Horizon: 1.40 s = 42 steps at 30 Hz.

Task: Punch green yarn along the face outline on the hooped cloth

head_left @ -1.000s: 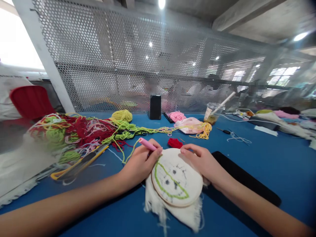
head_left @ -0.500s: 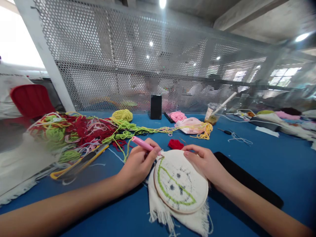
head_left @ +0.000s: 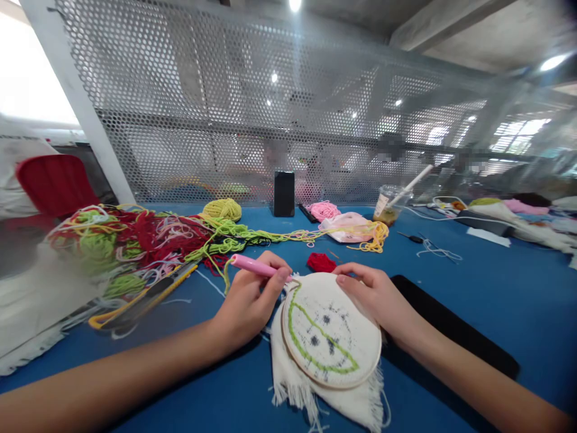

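Between the thumb and fingers of my left hand (head_left: 255,294) is a pink punch needle (head_left: 255,266), its tip at the upper left edge of the hooped cloth. Green yarn (head_left: 226,278) trails from the back end of its handle. My right hand (head_left: 372,294) grips the right rim of the round embroidery hoop (head_left: 331,385), thumb on top and the other fingers partly hidden. Stretched in the hoop is white cloth (head_left: 360,331) with dark drawn marks and a green stitched outline (head_left: 292,337). Its frayed edges hang below the rim.
Tangled yarn (head_left: 153,237) and a yellow-edged cutter (head_left: 148,300) lie left. A red yarn ball (head_left: 321,262) sits behind the hoop. Further back stand a black phone (head_left: 283,193) and a drink cup (head_left: 388,205). A black flat object (head_left: 455,325) lies beside my right arm.
The punch needle's back end has dropped and shifted left, so it lies flatter, its tip still at the cloth's upper left. My right hand and the hoop have barely moved.
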Tool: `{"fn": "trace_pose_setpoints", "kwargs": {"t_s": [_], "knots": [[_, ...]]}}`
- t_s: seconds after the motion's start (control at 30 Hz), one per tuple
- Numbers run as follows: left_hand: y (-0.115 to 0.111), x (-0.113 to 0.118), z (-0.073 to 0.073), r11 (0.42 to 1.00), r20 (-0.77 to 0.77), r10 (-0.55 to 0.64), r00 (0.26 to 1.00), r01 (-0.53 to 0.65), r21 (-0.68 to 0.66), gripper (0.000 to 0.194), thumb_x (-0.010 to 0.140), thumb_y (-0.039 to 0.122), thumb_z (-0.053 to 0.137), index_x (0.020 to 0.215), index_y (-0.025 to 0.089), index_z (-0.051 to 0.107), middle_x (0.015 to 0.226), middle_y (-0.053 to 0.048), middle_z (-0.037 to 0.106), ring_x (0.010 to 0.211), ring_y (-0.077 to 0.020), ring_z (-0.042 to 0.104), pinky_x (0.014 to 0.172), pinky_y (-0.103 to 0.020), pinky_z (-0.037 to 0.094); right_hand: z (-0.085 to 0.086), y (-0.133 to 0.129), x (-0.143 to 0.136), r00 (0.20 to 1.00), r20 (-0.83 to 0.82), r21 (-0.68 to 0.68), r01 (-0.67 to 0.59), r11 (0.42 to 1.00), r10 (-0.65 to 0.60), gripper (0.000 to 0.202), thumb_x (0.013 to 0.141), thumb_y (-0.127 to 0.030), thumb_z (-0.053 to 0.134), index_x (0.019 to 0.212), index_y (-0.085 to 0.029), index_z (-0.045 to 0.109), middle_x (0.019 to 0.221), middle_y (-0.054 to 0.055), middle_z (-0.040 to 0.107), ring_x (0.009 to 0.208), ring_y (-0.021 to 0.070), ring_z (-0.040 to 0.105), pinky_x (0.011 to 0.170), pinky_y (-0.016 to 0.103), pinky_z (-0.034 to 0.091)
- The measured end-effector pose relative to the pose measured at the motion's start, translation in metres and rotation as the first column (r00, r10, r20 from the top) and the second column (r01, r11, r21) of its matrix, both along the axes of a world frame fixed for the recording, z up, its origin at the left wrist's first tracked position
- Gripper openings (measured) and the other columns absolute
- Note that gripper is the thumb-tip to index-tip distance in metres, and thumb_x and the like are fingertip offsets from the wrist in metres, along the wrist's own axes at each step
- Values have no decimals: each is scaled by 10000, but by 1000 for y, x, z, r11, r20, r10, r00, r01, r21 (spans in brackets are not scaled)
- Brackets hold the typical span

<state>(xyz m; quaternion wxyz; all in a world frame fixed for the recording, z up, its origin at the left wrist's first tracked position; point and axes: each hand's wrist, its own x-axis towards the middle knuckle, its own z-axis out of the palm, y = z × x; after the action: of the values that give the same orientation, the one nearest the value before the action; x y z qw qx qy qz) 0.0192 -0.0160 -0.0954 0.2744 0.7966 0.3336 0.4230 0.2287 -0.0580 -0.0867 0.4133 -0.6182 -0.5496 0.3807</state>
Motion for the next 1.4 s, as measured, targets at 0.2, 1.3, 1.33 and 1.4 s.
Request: {"fn": "trace_pose_setpoints", "kwargs": {"t_s": [0.2, 1.3, 1.33, 1.4], "knots": [[0, 1, 0, 1000, -37, 9, 999, -9, 9, 196, 883, 282, 348, 819, 176, 500, 580, 35, 474, 466, -71, 445, 465, -192, 378, -1, 2, -1, 1000, 7, 5, 7, 1000, -7, 191, 746, -345, 523, 806, -176, 589, 654, 10, 584, 521, 94, 476, 456, 201, 323], [1, 4, 1, 994, 47, -6, 999, 11, -106, 247, 882, 317, 339, 790, 171, 516, 636, 25, 502, 428, -58, 403, 425, -195, 347, 3, -1, -3, 1000, -7, 33, 8, 999, -8, 196, 724, -366, 532, 697, -172, 527, 556, -12, 538, 443, 82, 429, 414, 204, 278], [1, 3, 0, 995, 54, -4, 999, 9, -104, 250, 884, 321, 334, 798, 173, 517, 598, 33, 484, 419, -61, 398, 425, -197, 347, 3, -1, -3, 1000, -2, 36, 11, 999, -10, 196, 723, -365, 533, 697, -172, 529, 558, -10, 543, 444, 82, 433, 414, 204, 279], [2, 2, -1, 995, 54, -2, 999, 7, -99, 251, 887, 323, 329, 810, 177, 517, 527, 50, 441, 407, -69, 397, 423, -200, 344, 2, 0, -2, 1000, -3, 33, 9, 999, -9, 194, 723, -361, 534, 697, -168, 534, 570, -4, 557, 453, 84, 444, 419, 204, 286]]}}
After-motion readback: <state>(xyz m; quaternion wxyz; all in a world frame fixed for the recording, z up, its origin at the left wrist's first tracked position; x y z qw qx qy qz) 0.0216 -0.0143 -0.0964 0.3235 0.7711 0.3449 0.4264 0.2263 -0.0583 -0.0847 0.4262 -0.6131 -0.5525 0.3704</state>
